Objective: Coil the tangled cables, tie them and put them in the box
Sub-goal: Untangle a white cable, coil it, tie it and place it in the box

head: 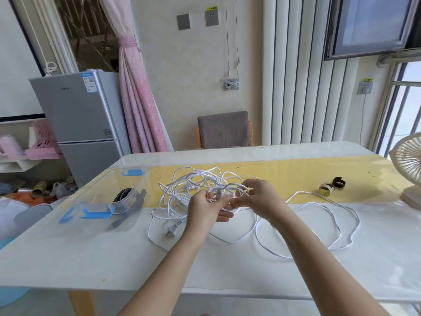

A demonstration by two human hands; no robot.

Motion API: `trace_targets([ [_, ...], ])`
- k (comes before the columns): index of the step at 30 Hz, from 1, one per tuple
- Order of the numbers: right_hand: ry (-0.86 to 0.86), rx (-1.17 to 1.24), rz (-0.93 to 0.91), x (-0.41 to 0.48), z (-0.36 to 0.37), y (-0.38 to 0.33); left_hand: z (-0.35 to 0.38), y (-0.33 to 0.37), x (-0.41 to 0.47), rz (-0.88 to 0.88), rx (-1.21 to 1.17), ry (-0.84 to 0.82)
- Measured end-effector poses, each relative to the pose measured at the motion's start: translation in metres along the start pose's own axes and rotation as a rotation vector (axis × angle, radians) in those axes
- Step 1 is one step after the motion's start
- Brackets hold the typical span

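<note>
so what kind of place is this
Probably a lived-in room at home, maybe a small flat. A fridge stands by a tied-back pink curtain, and a chair sits behind the table, where the left hand and right hand hold a white cable.

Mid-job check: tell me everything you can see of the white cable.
The white cable is thin, looks plastic-sheathed, and is mostly uncoiled. A tangled heap of it lies on the yellow strip of the table, and wide loose loops sprawl over the white top to the right. Its plug lies flat just left of the left wrist. The left hand grips a small coil of strands, and the right hand pinches a strand there.
</note>
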State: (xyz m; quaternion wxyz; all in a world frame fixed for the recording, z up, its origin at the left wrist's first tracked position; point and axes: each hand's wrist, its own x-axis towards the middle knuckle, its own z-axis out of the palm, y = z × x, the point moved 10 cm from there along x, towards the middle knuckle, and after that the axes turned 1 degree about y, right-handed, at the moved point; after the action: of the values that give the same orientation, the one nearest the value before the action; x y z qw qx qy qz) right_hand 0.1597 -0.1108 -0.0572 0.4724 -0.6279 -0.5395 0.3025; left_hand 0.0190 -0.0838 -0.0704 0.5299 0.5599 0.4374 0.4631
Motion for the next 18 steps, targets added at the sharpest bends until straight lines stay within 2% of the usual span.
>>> trace_targets([
  [5,0.236,-0.436,-0.190,-0.002,-0.030,-0.044,0.020,0.022,-0.018,-0.042,-0.129,-0.278],
  [7,0.244,-0.509,-0.269,-0.006,-0.033,-0.063,0.020,0.030,-0.018,-0.063,-0.158,-0.281],
  [9,0.159,-0.499,-0.327,-0.009,-0.032,-0.079,0.014,0.035,-0.011,-0.075,-0.106,-0.220],
  [13,-0.142,-0.305,-0.286,-0.015,-0.032,-0.093,0.001,0.053,0.007,0.055,0.227,-0.103],
  [16,-0.124,-0.500,-0.285,-0.011,-0.042,-0.094,-0.005,0.073,0.012,0.253,0.715,0.019],
  [18,-0.068,-0.597,-0.281,-0.008,-0.051,-0.094,0.002,0.078,0.009,0.275,0.860,-0.039],
])
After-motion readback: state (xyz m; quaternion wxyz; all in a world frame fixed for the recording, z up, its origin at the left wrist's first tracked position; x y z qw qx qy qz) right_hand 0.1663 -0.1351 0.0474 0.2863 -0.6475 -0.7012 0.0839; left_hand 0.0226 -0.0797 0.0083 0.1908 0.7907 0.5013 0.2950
